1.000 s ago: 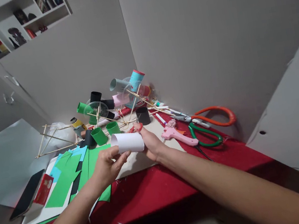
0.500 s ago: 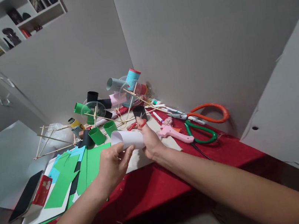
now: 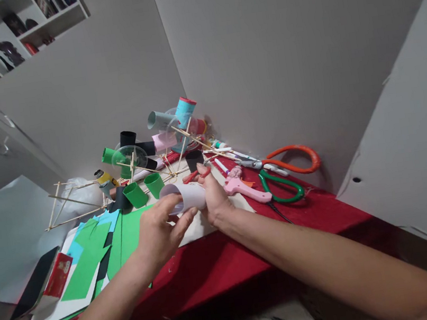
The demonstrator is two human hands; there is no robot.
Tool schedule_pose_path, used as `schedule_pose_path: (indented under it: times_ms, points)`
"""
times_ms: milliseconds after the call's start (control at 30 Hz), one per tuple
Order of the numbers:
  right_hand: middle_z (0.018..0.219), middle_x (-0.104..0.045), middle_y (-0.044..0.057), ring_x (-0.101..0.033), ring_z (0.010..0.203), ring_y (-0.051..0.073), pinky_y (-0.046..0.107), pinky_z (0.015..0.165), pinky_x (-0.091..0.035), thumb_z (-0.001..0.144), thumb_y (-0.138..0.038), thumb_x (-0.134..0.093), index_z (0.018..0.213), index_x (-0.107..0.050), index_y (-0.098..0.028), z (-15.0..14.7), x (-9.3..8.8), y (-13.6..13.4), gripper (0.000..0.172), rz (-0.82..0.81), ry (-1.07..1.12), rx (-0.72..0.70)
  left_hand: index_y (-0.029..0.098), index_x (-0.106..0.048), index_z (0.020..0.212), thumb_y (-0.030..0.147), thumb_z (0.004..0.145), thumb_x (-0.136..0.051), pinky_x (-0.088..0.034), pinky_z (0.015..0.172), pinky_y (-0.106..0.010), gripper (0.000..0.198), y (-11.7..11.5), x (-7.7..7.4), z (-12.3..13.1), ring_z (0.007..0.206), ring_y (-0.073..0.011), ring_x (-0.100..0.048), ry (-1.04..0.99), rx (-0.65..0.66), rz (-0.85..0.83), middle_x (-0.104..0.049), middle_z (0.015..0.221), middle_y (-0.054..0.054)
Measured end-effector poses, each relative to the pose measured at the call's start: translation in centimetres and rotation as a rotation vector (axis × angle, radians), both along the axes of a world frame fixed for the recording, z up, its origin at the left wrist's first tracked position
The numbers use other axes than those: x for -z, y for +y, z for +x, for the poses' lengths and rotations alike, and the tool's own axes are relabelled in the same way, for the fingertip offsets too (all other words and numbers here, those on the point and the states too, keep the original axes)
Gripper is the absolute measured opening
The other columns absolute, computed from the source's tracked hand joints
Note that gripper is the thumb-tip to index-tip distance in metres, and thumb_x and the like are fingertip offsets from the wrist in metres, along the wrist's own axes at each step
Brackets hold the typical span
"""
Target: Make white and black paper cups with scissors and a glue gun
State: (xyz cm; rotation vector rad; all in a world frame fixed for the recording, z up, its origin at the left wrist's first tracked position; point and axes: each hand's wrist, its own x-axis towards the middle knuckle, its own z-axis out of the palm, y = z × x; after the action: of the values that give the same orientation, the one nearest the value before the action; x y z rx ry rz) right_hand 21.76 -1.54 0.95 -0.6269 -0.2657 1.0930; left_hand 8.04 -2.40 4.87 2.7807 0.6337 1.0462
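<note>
A white paper tube lies sideways between my two hands over the table's front. My left hand pinches its open left end, with some fingers inside the rim and the thumb along the lower outside. Around the tube's right end, my right hand is closed. Red-handled scissors sit at this hand's fingertips; one red loop seems to be around a finger, and the blades are hard to make out. Just behind are two green paper tubes and a black paper tube.
On the right lie a pink glue gun and large scissors with orange and green handles. Green paper sheets and a phone are at left. Behind stand stick frames with a clear plastic disc and coloured tubes. Red cloth covers the table.
My left fingers have slid further into the tube's open end, and the tube has turned slightly. The whole scene has shifted a little left as the camera turned.
</note>
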Motion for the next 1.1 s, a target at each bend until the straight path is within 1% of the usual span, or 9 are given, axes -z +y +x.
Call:
schedule_pose_path:
  times_ms: [100,167,267,467,633,700,900,967,1100]
  points:
    - [0.057,-0.060,-0.003,-0.054,0.050,0.013,0.025,0.048,-0.042,0.068,-0.064,-0.067,0.060,-0.055,-0.020,0.0,-0.1,-0.1,0.046,-0.004,0.014,0.002,0.017,-0.053,0.058,0.034,0.092,-0.055,-0.030,0.047,-0.021,0.038,0.5,0.3,0.1,0.048,-0.0082,-0.038,0.103,-0.019,0.062,-0.048,0.052,0.003]
    - [0.055,-0.059,-0.003,-0.053,0.049,0.013,0.025,0.047,-0.041,0.069,-0.063,-0.067,0.060,-0.055,-0.020,-0.1,-0.1,-0.1,0.046,-0.009,0.023,-0.011,0.017,-0.049,0.054,0.032,0.093,-0.052,-0.025,0.047,-0.023,0.042,0.7,0.7,0.2,0.046,-0.0080,-0.032,0.115,-0.021,0.117,-0.042,0.049,0.004]
    - [0.055,-0.059,-0.002,-0.053,0.048,0.014,0.025,0.047,-0.040,0.070,-0.063,-0.066,0.061,-0.055,-0.020,-0.1,-0.2,-0.1,0.045,-0.006,0.032,-0.059,0.017,-0.051,0.055,0.029,0.093,-0.052,-0.024,0.047,-0.024,0.040,0.7,1.0,0.3,0.046,-0.0080,-0.031,0.101,-0.015,0.187,-0.044,0.050,0.004]
    - [0.058,-0.062,-0.002,-0.054,0.049,0.014,0.024,0.047,-0.042,0.072,-0.062,-0.065,0.065,-0.055,-0.020,0.0,-0.6,-0.4,0.044,0.015,0.055,-0.118,0.017,-0.052,0.054,0.030,0.092,-0.055,-0.025,0.047,-0.025,0.040,0.8,0.7,0.2,0.044,-0.0080,-0.031,0.079,-0.007,0.256,-0.045,0.047,0.004]
    - [0.054,-0.060,-0.002,-0.053,0.047,0.013,0.024,0.046,-0.042,0.076,-0.060,-0.064,0.062,-0.054,-0.020,0.1,-0.5,-0.4,0.044,-0.004,0.070,-0.146,0.017,-0.051,0.053,0.029,0.092,-0.054,-0.023,0.046,-0.025,0.041,0.8,1.1,0.6,0.042,-0.0081,-0.037,0.087,-0.007,0.358,-0.051,0.048,0.002]
    - [0.052,-0.059,-0.001,-0.052,0.046,0.014,0.024,0.043,-0.040,0.078,-0.061,-0.062,0.062,-0.055,-0.019,0.2,-0.6,-0.5,0.045,-0.006,0.067,-0.178,0.017,-0.051,0.054,0.029,0.092,-0.055,-0.024,0.046,-0.025,0.040,0.7,0.9,0.7,0.042,-0.0084,-0.039,0.093,-0.012,0.383,-0.053,0.049,0.001]
    - [0.054,-0.059,-0.001,-0.053,0.046,0.015,0.025,0.044,-0.041,0.081,-0.065,-0.055,0.066,-0.058,-0.020,0.4,-1.2,-0.8,0.048,0.026,0.056,-0.267,0.018,-0.050,0.052,0.031,0.090,-0.057,-0.024,0.046,-0.025,0.041,0.6,-0.5,0.4,0.041,-0.0076,-0.036,0.092,-0.082,0.344,-0.050,0.047,0.003]
    - [0.054,-0.059,-0.001,-0.053,0.046,0.014,0.024,0.045,-0.041,0.081,-0.064,-0.055,0.066,-0.057,-0.020,0.3,-1.1,-0.7,0.047,0.023,0.059,-0.275,0.018,-0.048,0.051,0.030,0.089,-0.057,-0.024,0.046,-0.026,0.041,0.6,-0.6,0.5,0.041,-0.0078,-0.036,0.097,-0.094,0.357,-0.049,0.046,0.003]
    - [0.051,-0.058,-0.001,-0.052,0.045,0.013,0.023,0.044,-0.040,0.082,-0.060,-0.056,0.062,-0.053,-0.020,0.1,-0.7,-0.6,0.045,0.008,0.060,-0.269,0.018,-0.048,0.052,0.030,0.089,-0.058,-0.024,0.044,-0.027,0.040,0.4,0.1,1.0,0.040,-0.0092,-0.040,0.116,-0.080,0.385,-0.052,0.047,0.001]
